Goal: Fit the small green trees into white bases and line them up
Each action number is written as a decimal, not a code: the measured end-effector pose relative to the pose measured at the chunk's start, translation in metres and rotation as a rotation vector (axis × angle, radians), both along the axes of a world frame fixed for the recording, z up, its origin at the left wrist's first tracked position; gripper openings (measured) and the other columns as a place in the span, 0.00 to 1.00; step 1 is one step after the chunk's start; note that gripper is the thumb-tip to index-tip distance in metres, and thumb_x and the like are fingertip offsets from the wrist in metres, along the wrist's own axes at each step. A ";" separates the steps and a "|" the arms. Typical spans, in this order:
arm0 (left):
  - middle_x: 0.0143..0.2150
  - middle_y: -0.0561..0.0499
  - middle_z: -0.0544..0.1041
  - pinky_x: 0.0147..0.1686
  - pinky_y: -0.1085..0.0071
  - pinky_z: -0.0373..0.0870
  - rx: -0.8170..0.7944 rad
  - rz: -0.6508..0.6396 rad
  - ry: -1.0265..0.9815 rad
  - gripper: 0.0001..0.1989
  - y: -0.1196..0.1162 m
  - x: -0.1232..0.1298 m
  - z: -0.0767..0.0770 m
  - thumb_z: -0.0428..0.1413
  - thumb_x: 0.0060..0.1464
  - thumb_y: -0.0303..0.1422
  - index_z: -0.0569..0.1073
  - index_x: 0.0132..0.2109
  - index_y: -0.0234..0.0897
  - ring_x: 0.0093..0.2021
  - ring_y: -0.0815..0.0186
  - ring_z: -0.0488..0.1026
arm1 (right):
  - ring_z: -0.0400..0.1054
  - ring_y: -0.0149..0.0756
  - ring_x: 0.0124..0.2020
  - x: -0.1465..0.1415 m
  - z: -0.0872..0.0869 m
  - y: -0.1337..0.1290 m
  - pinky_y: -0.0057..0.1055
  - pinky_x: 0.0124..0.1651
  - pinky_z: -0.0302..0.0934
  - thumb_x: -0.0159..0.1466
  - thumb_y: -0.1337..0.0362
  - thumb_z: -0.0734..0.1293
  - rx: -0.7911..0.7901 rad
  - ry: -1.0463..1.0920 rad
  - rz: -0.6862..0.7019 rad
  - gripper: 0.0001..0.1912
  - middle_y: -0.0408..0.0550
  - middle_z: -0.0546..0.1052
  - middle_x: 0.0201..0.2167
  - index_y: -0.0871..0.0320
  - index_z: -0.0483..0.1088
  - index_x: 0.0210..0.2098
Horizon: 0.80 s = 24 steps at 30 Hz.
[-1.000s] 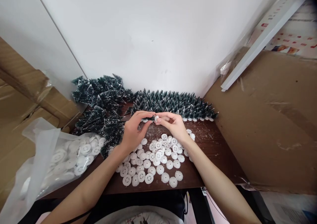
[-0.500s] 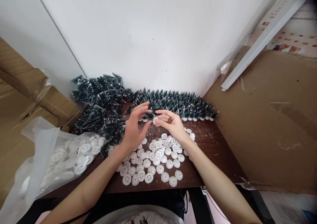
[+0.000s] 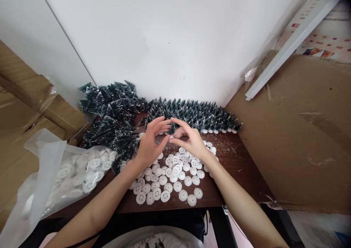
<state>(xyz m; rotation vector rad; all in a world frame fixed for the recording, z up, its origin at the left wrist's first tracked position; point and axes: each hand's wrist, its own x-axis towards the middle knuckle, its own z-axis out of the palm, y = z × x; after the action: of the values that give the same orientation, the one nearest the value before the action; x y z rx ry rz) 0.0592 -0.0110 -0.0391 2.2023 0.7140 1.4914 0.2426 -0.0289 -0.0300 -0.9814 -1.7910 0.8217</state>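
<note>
Left hand (image 3: 150, 144): fingers half-curled, on tree (image 3: 171, 128)
Right hand (image 3: 192, 142): likewise
Discs (image 3: 165, 196): near table (image 3: 233, 182)'s front edge
Risk: uneven pinch may tilt tree

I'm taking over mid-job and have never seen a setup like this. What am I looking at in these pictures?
There is no robot here: a person works with two bare hands. Every picture comes from one camera on the person's head, looking forward and down.

The left hand and right hand meet near the middle. Their fingertips surround a small tree, held upright, with its white base by the thumbs.

On the dark table, white discs lie scattered nearer the person. Behind the hands stand rows of little trees; to the left is a jumbled tree pile. A clear bag at the left holds more white discs.
</note>
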 end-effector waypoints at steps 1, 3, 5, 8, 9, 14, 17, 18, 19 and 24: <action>0.57 0.42 0.74 0.51 0.60 0.78 -0.001 -0.007 -0.002 0.30 0.000 0.000 0.000 0.56 0.60 0.25 0.54 0.65 0.44 0.51 0.63 0.77 | 0.73 0.35 0.36 0.001 0.000 0.000 0.36 0.45 0.70 0.61 0.55 0.71 0.002 -0.006 0.002 0.34 0.41 0.77 0.34 0.47 0.60 0.64; 0.57 0.41 0.74 0.51 0.60 0.78 -0.001 -0.026 -0.002 0.31 -0.001 0.000 0.001 0.57 0.60 0.26 0.53 0.65 0.43 0.52 0.63 0.76 | 0.73 0.35 0.35 0.003 0.001 0.000 0.35 0.45 0.70 0.60 0.55 0.72 0.005 -0.017 0.004 0.35 0.41 0.77 0.33 0.47 0.59 0.65; 0.57 0.41 0.74 0.51 0.60 0.78 -0.003 -0.037 0.000 0.31 -0.002 0.000 0.002 0.57 0.60 0.26 0.53 0.65 0.43 0.52 0.62 0.76 | 0.73 0.35 0.35 0.005 0.003 0.000 0.34 0.44 0.70 0.60 0.55 0.71 0.008 -0.039 0.007 0.35 0.41 0.76 0.33 0.48 0.59 0.65; 0.57 0.41 0.73 0.52 0.59 0.78 -0.013 -0.065 -0.013 0.32 -0.004 0.001 0.003 0.57 0.60 0.26 0.52 0.65 0.44 0.52 0.62 0.76 | 0.72 0.35 0.34 0.009 0.007 0.000 0.35 0.42 0.70 0.60 0.56 0.71 0.028 -0.050 0.020 0.32 0.41 0.75 0.32 0.49 0.63 0.62; 0.58 0.40 0.73 0.52 0.59 0.78 -0.014 -0.085 -0.021 0.32 -0.004 0.001 0.003 0.57 0.60 0.26 0.51 0.65 0.44 0.53 0.62 0.76 | 0.72 0.35 0.34 0.010 0.009 0.000 0.35 0.43 0.70 0.60 0.56 0.72 0.034 -0.041 0.022 0.31 0.41 0.75 0.32 0.49 0.64 0.61; 0.61 0.39 0.67 0.50 0.58 0.78 0.035 -0.099 -0.041 0.31 -0.003 0.001 0.008 0.54 0.61 0.24 0.51 0.65 0.45 0.55 0.60 0.73 | 0.74 0.37 0.35 0.035 0.023 -0.001 0.40 0.47 0.70 0.58 0.56 0.73 0.047 0.114 -0.121 0.32 0.40 0.75 0.31 0.47 0.62 0.60; 0.60 0.40 0.68 0.48 0.59 0.77 0.068 -0.030 -0.040 0.30 -0.001 -0.001 0.011 0.53 0.61 0.24 0.52 0.65 0.46 0.53 0.61 0.73 | 0.74 0.38 0.33 0.062 0.026 -0.006 0.41 0.45 0.70 0.57 0.55 0.74 0.053 0.110 -0.274 0.33 0.38 0.73 0.27 0.49 0.61 0.60; 0.59 0.40 0.69 0.48 0.59 0.77 0.078 -0.013 -0.044 0.30 -0.001 -0.002 0.012 0.53 0.61 0.24 0.52 0.65 0.46 0.53 0.61 0.72 | 0.74 0.38 0.32 0.072 0.026 -0.010 0.40 0.44 0.70 0.58 0.55 0.73 0.052 0.072 -0.307 0.33 0.38 0.72 0.26 0.50 0.61 0.59; 0.58 0.41 0.69 0.47 0.59 0.77 0.087 0.000 -0.050 0.29 -0.001 -0.002 0.012 0.53 0.61 0.24 0.52 0.65 0.45 0.52 0.61 0.72 | 0.74 0.38 0.30 0.081 0.024 -0.013 0.39 0.42 0.70 0.58 0.54 0.73 0.054 0.021 -0.343 0.32 0.38 0.72 0.26 0.51 0.62 0.58; 0.58 0.40 0.69 0.46 0.59 0.75 0.119 0.032 -0.040 0.29 -0.002 -0.001 0.012 0.52 0.60 0.23 0.54 0.64 0.44 0.51 0.60 0.72 | 0.73 0.39 0.28 0.108 0.004 -0.025 0.37 0.35 0.69 0.61 0.53 0.69 -0.016 -0.390 -0.472 0.29 0.45 0.77 0.31 0.53 0.62 0.58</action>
<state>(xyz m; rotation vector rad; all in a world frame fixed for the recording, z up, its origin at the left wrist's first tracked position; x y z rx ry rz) 0.0579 -0.0133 -0.0271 2.2498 0.6668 1.6280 0.3510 -0.0544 -0.0260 -1.5807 -1.7562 0.3634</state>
